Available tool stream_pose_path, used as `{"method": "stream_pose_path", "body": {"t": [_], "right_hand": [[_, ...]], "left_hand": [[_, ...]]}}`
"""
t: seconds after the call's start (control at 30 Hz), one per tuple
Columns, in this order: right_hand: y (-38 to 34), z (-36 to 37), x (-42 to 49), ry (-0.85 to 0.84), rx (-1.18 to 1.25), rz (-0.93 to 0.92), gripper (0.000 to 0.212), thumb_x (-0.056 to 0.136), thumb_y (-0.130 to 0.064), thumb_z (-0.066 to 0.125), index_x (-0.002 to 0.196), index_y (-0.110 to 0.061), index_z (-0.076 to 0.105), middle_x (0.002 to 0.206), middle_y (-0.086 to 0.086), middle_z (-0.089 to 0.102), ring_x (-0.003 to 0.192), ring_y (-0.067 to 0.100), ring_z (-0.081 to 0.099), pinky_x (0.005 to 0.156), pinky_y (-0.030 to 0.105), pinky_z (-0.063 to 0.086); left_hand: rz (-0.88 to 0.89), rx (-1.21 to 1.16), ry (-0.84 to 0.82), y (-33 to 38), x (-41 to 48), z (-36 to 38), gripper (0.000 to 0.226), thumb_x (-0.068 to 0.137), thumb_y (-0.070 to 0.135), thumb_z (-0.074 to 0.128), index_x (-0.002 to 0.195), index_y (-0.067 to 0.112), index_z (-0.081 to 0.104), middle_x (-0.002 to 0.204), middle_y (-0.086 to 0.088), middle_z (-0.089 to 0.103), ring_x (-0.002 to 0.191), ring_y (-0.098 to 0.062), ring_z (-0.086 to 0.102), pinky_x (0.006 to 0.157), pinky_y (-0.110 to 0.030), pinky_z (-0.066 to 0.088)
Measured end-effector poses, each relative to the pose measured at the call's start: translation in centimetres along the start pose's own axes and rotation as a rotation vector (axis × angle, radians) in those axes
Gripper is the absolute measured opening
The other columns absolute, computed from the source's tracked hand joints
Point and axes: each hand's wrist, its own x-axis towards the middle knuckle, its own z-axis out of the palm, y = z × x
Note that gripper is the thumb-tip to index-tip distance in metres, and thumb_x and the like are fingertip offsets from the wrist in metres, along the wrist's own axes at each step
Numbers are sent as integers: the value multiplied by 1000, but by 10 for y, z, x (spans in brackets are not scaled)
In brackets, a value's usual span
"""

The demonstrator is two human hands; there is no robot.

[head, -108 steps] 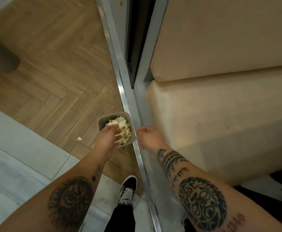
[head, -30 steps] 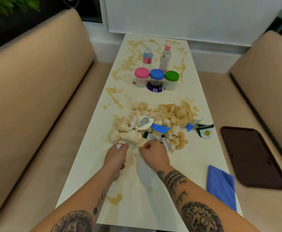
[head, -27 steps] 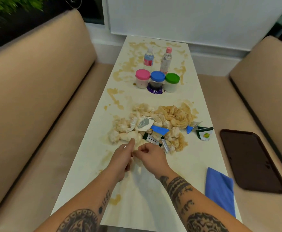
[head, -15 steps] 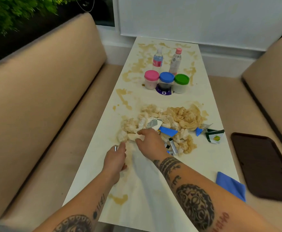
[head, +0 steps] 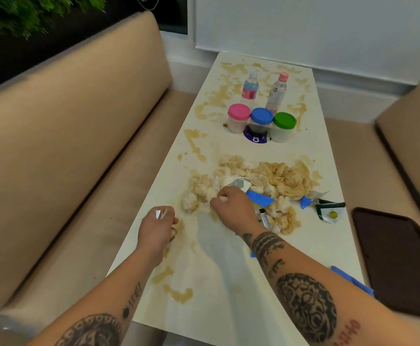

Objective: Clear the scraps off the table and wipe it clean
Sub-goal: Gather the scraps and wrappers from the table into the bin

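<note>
At the near edge of the heap: the right hand point(head: 234, 208) has its fingers point(head: 220, 197) curled down into the stained napkins, pinching a wad of them, probably to gather a handful for the bin.
Left hand: the left hand point(head: 157, 227) sits on the table just left of the heap, fingers curled around a small clear wrapper scrap point(head: 159, 214) that pokes out of the fist; holding it there keeps earlier pickings together while the other hand collects more.
Napkin heap: the napkins point(head: 254, 186) lie bunched across the middle of the table, soaked tan, with a blue scrap point(head: 260, 199), a grey-white packet point(head: 240, 183) and a small tube point(head: 263, 218) mixed in, so one grab can take several at once.
Loose scraps: a green sachet point(head: 330, 213) and torn blue bit point(head: 305, 202) lie right of the heap, apart from both hands.
Table: the table point(head: 219, 283) carries brown spill marks near and far; wiping is not yet begun.
Cloth: a blue cloth point(head: 353, 280) waits at the near right edge, partly hidden by the right forearm, handy for the wipe.
Far end: two bottles point(head: 250, 88) and three lidded jars point(head: 262, 123) stand together beyond the heap.
Seat: a dark tray point(head: 398, 258) rests on the right bench.
</note>
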Motion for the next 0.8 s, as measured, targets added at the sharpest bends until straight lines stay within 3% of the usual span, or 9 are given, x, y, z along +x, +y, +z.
{"method": "stream_pose_path", "body": {"t": [0.07,0.13,0.2,0.3,0.4,0.47,0.53,0.67,0.8], "right_hand": [[-3,-13,-7,15,312,143,14,85,-30,60,88,-17,62,86,-3,59,78,20,58,63,26,40],[-2,-26,-12,49,674,248,20,85,-17,59,99,-4,65,94,12,69,88,35,69,68,31,48],[-1,-40,-19,68,900,248,14,87,1,52,97,-2,62,97,14,72,80,29,72,67,34,52],[4,-55,-30,90,1052,266,22,91,5,57,99,-15,50,88,12,66,59,18,61,55,28,46],[21,-58,-32,90,1034,257,33,91,2,63,113,-21,53,74,6,57,53,13,49,46,25,35],[28,-59,-35,92,1004,243,33,90,-5,70,116,-21,58,68,3,52,52,13,43,44,25,31],[32,-59,-39,99,982,252,19,89,-16,75,103,-18,62,63,0,45,50,12,37,44,24,29],[34,-49,-43,124,869,356,31,87,-44,75,74,-22,58,59,0,41,51,15,38,44,24,30],[31,-39,-44,85,659,393,41,89,-60,64,86,-19,58,66,2,55,45,9,49,45,22,40]], "left_hand": [[24,25,4,3,4,3,10,96,25,58,100,18,65,85,-1,62,53,-16,43,56,-27,38],[39,52,13,7,9,8,12,94,31,63,100,22,66,88,2,63,63,-17,48,60,-27,38],[59,96,11,10,14,14,13,94,36,66,100,25,66,94,6,65,78,-18,56,66,-29,42],[108,210,28,14,18,26,14,93,38,68,101,27,65,99,15,62,89,-13,59,67,-24,45],[147,360,52,15,24,34,23,91,37,71,110,27,64,111,8,60,81,-8,59,64,-22,44],[164,466,23,13,29,37,37,90,40,73,123,26,64,123,1,63,96,-14,63,75,-27,46],[167,581,-7,12,35,40,49,89,42,73,132,22,61,132,-4,64,114,-22,62,86,-30,46],[206,690,26,13,38,45,27,96,36,63,116,19,67,108,-5,68,90,-23,56,76,-29,40],[179,572,33,15,31,45,23,99,35,57,94,13,64,90,-7,67,76,-22,56,62,-31,40]]}}
